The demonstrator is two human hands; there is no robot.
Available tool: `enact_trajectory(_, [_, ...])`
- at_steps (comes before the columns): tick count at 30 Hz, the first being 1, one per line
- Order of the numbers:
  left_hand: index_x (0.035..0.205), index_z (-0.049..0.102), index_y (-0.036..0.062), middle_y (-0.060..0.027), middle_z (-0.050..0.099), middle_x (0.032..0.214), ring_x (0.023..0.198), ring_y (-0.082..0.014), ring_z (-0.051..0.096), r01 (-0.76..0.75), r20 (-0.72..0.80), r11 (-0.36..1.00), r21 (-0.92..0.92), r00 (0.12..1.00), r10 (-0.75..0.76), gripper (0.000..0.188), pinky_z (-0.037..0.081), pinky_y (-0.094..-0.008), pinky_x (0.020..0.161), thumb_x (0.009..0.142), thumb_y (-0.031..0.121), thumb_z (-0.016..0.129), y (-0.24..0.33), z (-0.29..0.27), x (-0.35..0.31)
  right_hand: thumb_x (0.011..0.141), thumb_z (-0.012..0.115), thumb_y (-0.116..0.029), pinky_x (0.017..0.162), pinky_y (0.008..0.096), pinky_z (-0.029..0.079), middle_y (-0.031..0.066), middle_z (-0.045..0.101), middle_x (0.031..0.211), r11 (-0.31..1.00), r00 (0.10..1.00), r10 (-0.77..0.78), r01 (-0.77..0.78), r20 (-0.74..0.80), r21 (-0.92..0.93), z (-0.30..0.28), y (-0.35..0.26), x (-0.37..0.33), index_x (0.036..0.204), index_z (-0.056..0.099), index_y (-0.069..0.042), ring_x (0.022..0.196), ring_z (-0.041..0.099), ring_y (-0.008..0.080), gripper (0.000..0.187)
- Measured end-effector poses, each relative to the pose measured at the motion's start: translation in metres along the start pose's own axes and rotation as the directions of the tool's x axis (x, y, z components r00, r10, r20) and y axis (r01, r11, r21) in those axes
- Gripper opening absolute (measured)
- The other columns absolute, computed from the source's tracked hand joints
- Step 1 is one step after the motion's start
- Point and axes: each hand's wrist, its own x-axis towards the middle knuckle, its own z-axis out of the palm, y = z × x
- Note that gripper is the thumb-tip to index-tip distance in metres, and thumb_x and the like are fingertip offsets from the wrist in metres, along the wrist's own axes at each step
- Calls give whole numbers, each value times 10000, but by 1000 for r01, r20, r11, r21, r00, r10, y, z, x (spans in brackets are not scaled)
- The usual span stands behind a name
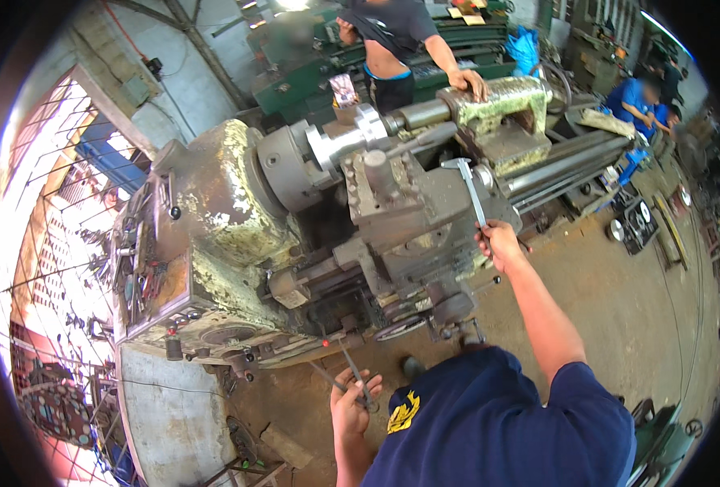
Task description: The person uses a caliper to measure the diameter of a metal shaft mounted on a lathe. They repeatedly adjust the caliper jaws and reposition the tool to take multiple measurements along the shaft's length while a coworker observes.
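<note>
My right hand (502, 246) is closed around the lower end of a vernier caliper (472, 192), whose jaws point up over the lathe carriage (433, 207). Lower down, in front of the lathe, my left hand (352, 403) grips a thin two-legged metal caliper (349, 363), its legs spread and pointing toward the machine. A shiny stepped metal workpiece (339, 146) sits in the lathe chuck (289, 165), with the tailstock (498, 114) at its other end. The tool post (380, 174) stands on the near side of the workpiece.
The worn headstock (222, 191) carries loose tools (145, 272) at its left. Control levers (173, 345) and a handwheel (400, 328) stick out toward me. Across the lathe, another person's hand (468, 83) rests on the tailstock. Parts (636, 223) lie on the floor at right; people in blue (640, 101) crouch beyond.
</note>
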Motion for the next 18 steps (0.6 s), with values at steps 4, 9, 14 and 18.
enact_trajectory(4, [1258,493,-15,-228,656,1125,967,-409,718,-6,-113,991,-136,994,-9,316,609,-455,778,955,54,549,-23,3,-3,977,538,-40,514,360,536,124,679,799,999,997,-6,3,81,34,-12,-8,27,1003,605,6,610,642,217,85])
enact_trajectory(9, [1215,517,17,-201,694,1051,869,-363,733,97,-102,984,-149,988,-113,266,582,-406,654,979,134,553,-51,55,-2,1021,624,-204,567,385,595,109,692,869,997,989,-54,45,141,62,-48,4,9,1163,611,8,698,700,230,255])
enact_trajectory(14, [1202,537,26,-169,690,1065,833,-320,721,152,40,985,-80,988,-149,250,568,-381,648,981,129,593,-75,137,-6,1031,629,-359,650,384,602,148,701,1020,959,931,177,-237,320,157,-73,13,-9,1235,576,-27,824,716,263,393])
enact_trajectory(18, [1183,528,56,-165,689,1064,833,-300,721,258,93,960,-110,964,-248,198,564,-373,655,997,95,581,-96,191,-13,1082,530,-345,550,337,517,77,664,843,952,891,193,-272,410,143,-50,-7,7,1201,588,-54,628,628,212,320])
